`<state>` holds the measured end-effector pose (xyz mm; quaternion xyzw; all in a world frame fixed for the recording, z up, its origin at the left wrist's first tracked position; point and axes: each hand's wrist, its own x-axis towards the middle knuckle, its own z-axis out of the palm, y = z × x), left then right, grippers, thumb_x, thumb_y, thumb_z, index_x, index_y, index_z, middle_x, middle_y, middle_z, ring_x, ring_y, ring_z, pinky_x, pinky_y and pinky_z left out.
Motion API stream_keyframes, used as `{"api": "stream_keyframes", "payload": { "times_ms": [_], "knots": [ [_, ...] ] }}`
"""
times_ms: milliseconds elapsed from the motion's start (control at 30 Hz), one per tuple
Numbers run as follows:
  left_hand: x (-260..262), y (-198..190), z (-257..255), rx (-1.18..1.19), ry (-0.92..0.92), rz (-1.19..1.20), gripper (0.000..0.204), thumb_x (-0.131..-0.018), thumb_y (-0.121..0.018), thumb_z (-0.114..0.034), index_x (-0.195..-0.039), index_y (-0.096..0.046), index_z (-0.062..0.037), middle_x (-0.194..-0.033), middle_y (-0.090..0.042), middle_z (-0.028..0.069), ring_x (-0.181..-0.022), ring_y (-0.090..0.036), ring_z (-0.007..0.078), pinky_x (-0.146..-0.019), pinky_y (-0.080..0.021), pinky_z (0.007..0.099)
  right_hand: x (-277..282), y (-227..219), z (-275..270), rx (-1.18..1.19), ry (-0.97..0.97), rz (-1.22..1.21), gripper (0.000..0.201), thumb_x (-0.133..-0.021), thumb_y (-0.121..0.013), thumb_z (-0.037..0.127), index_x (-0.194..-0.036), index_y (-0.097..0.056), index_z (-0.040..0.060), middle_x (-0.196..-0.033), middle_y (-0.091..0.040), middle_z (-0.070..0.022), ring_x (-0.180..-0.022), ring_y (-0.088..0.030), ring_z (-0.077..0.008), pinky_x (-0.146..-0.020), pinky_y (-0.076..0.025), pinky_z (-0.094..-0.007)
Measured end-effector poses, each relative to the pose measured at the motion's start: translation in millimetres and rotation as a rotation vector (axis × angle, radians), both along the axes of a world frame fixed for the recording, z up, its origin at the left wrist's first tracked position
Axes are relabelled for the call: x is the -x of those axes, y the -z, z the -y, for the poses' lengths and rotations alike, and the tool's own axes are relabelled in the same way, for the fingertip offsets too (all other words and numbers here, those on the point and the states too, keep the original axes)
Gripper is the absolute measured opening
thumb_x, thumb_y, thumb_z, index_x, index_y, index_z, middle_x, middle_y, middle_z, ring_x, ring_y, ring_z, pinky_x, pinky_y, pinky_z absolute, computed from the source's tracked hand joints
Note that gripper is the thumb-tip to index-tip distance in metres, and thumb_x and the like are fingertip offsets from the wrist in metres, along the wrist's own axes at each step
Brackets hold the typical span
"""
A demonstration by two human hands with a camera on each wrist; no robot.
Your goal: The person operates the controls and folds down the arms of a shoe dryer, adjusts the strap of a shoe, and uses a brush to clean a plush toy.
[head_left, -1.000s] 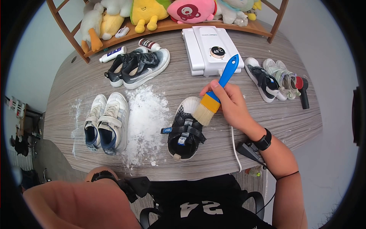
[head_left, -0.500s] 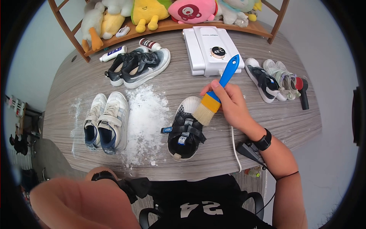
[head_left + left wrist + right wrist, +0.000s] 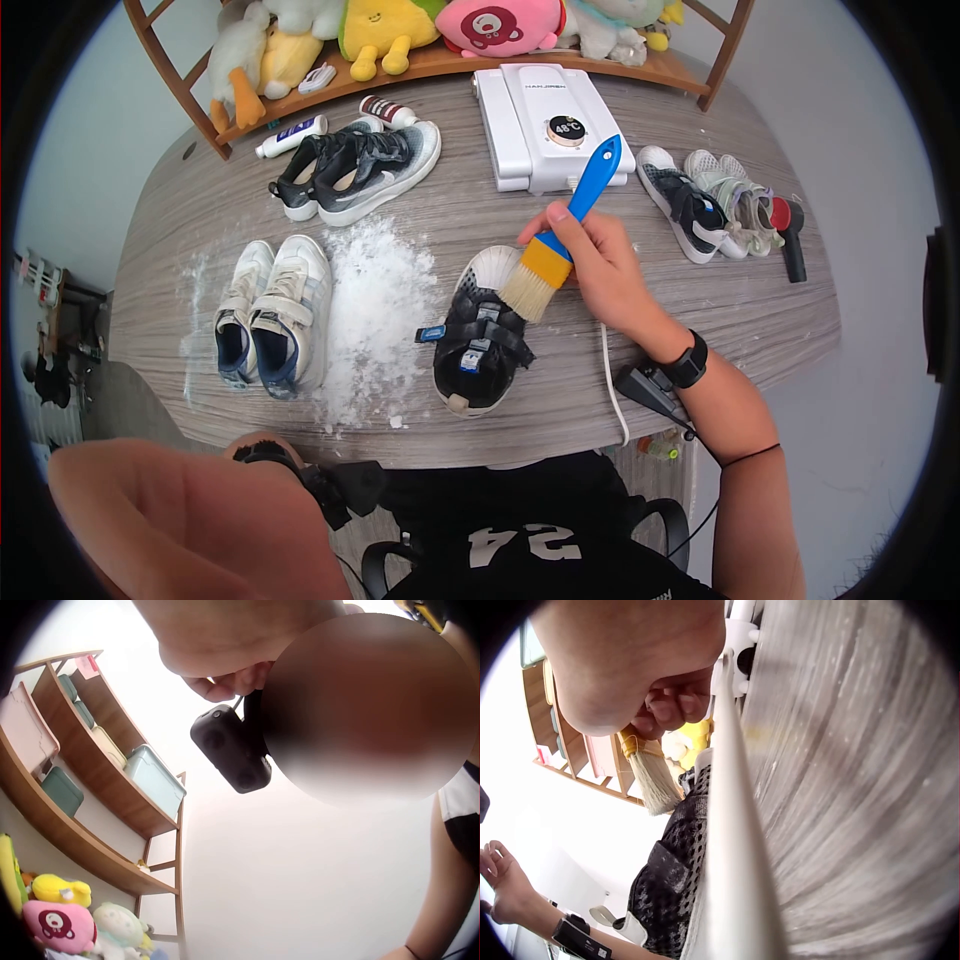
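Observation:
My right hand [image 3: 607,268] grips a flat paintbrush [image 3: 600,175] with a blue handle and a yellow band. Its pale bristles [image 3: 527,294] lie against the right side of the toe of a black-and-white shoe [image 3: 470,390], whose straps are spread across it. In the right wrist view the bristles [image 3: 654,784] touch the shoe's dark mesh upper [image 3: 671,862]. My left hand [image 3: 190,520] is raised close in front of the head camera, its palm large in view. From the left wrist, its loosely bent fingers [image 3: 225,684] overlap a black camera [image 3: 231,748] worn on the head.
White powder [image 3: 375,310] is spread beside a cream pair of shoes [image 3: 290,320]. Grey-black shoes [image 3: 380,175] and bottles [image 3: 292,136] lie behind. A white device [image 3: 550,125] reads 48°C, its cable [image 3: 610,390] running forward. More shoes [image 3: 685,205] stand at the right. Plush toys [image 3: 500,25] fill the shelf.
The head view has tilted slightly, so the table scene sits a little higher and further left. My left palm reaches higher in view. The brush stays against the shoe.

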<state>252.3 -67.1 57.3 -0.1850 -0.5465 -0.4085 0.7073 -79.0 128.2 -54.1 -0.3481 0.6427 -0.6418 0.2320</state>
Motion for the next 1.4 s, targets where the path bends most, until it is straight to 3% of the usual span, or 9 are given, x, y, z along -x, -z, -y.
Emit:
{"api": "stream_keyframes", "payload": {
  "times_ms": [533, 900, 933, 1400],
  "knots": [
    [33, -7, -18, 0.074, 0.112, 0.077, 0.044, -0.089, -0.058, -0.059, -0.069, -0.048, -0.0201, -0.068, -0.047, -0.0058, -0.076, -0.05, 0.0024, -0.083, -0.036, 0.021, -1, -3, -3, -0.019, 0.02, -0.04, 0.046, -0.115, -0.051, 0.037, -0.102, -0.076, 0.0, -0.077, -0.067, -0.0002, -0.067, -0.055, -0.004, -0.059, -0.043, -0.0233],
    [24, -8, -7, 0.125, 0.185, 0.123, 0.044, -0.089, -0.059, -0.058, -0.069, -0.048, -0.0201, -0.068, -0.046, -0.0058, -0.075, -0.049, 0.0016, -0.081, -0.036, 0.0198, -2, -4, 1, 0.006, 0.022, 0.008, 0.048, -0.115, -0.051, 0.038, -0.101, -0.076, 0.0, -0.077, -0.068, -0.0007, -0.065, -0.055, -0.0044, -0.058, -0.043, -0.023],
    [2, -5, 1, 0.13, 0.197, 0.125, 0.044, -0.088, -0.059, -0.058, -0.069, -0.048, -0.02, -0.068, -0.046, -0.0058, -0.075, -0.049, 0.0015, -0.081, -0.036, 0.0197, -1, -4, -1, 0.006, 0.026, 0.006, 0.048, -0.115, -0.051, 0.038, -0.101, -0.076, 0.0, -0.077, -0.068, -0.0007, -0.065, -0.055, -0.0044, -0.058, -0.043, -0.023],
    [22, -13, -4, 0.208, 0.299, 0.182, 0.045, -0.088, -0.062, -0.058, -0.069, -0.048, -0.0199, -0.068, -0.046, -0.0058, -0.074, -0.049, 0.0005, -0.078, -0.036, 0.0182, 2, -3, 0, -0.033, 0.007, -0.043, 0.047, -0.115, -0.051, 0.038, -0.101, -0.076, 0.0006, -0.078, -0.068, 0.0, -0.066, -0.056, -0.004, -0.059, -0.043, -0.0225]
  ]
}}
